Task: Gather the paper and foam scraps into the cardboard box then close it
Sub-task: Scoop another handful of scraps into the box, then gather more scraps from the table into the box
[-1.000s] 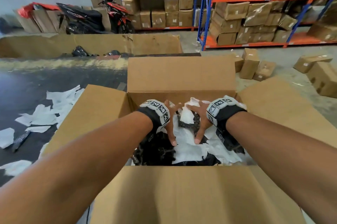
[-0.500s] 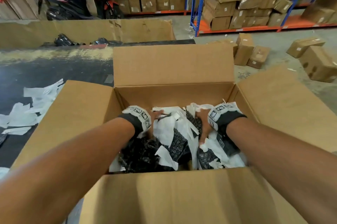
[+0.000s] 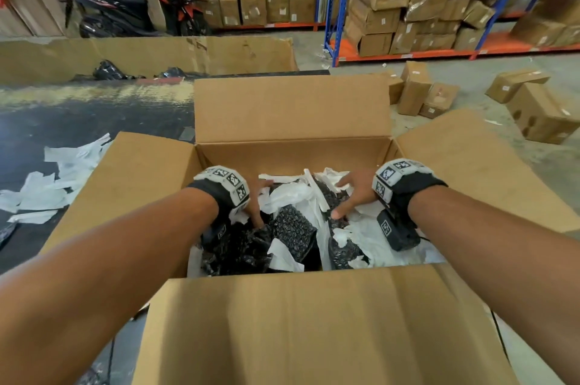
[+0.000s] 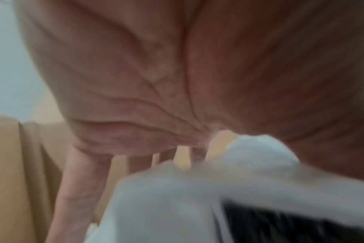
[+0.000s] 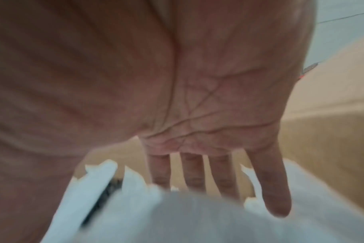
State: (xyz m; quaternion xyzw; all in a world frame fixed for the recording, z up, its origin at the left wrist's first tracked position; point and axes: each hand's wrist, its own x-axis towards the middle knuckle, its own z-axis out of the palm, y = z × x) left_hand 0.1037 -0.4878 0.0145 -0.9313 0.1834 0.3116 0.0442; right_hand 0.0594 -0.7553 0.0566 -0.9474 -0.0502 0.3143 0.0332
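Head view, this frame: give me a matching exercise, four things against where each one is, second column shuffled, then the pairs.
Things:
1. left hand
2. loose white scraps
3. scooter
4. small boxes

Places:
A. on the dark floor, left of the open box
B. parked at the far wall, upper left
C. inside the open box, on black and white scraps
D. on the concrete floor, right of the far flap

Pairs: 1-C, 2-A, 3-B, 4-D
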